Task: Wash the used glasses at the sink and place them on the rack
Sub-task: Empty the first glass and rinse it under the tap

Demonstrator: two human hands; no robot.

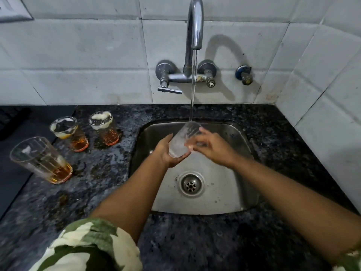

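Note:
A clear glass (183, 139) is held tilted over the steel sink (230, 194), its mouth under the stream of water from the tap (194, 26). My left hand (166, 151) cups its base from below. My right hand (211, 146) holds its side, fingers over the glass wall. Three used glasses stand on the dark counter to the left: a tall one (42, 160) with amber liquid at the bottom, and two shorter ones (69, 133) (104, 127) with foam at the rim and amber dregs.
The dark speckled counter (195, 241) is wet around the glasses. A black mat (11, 173) lies at the far left. White tiled walls rise behind and on the right, with a spare valve (244, 75) beside the tap. The drain (191, 185) is open.

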